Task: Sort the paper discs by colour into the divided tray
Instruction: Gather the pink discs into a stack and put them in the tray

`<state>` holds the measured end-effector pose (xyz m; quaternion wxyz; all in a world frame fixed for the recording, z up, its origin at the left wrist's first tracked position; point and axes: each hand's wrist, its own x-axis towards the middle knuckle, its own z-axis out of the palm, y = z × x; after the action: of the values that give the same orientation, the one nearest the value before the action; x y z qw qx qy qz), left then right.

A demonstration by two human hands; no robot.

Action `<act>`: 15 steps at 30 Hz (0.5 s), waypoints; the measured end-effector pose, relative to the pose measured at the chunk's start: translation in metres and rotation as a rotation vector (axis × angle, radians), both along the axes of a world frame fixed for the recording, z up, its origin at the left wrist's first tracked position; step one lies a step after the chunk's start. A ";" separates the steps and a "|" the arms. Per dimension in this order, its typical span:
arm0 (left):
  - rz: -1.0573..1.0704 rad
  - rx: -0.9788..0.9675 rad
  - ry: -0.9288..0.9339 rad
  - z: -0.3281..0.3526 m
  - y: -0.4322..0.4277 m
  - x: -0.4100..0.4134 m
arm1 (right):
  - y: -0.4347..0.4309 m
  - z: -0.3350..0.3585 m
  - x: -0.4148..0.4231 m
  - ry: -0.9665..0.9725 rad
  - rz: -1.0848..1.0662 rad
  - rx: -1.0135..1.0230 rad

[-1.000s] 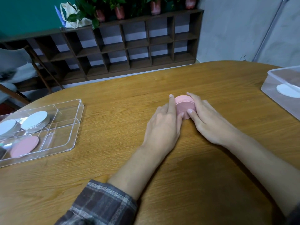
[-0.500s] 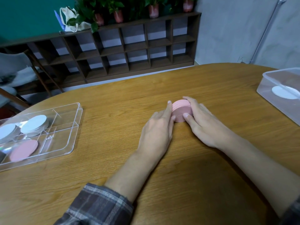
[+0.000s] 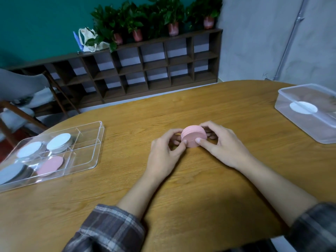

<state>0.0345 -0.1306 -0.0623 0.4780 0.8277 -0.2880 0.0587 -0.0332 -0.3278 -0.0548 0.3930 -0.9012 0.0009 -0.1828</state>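
Wood table (image 3: pixel 181 200), cubby shelf (image 3: pixel 145 70) w/ plants (image 3: pixel 154 17) behind. Pink stack (image 3: pixel 194 136) sits mid-table; your L hand (image 3: pixel 163 155) and R hand (image 3: pixel 225 146) curl round it, fingertips pinching its sides. Step: gathering pinks, prob. Next: lift to tray (image 3: pixel 85 155) at left edge, pink section; grip evenly.

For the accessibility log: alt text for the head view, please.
The left hand and right hand grip a stack of pink discs from both sides at the middle of a wooden table. At left, a clear divided tray holds white discs and a pink disc. At right, a clear tub holds a lone white disc.
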 end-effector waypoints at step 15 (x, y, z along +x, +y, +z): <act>0.081 0.045 -0.005 0.034 0.170 -0.036 | 0.141 0.022 -0.008 -0.017 0.178 0.098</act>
<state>-0.0011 0.0397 -0.0282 0.4558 0.8490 -0.2568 0.0737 -0.0408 -0.1869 -0.0324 0.4513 -0.8758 -0.0736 -0.1543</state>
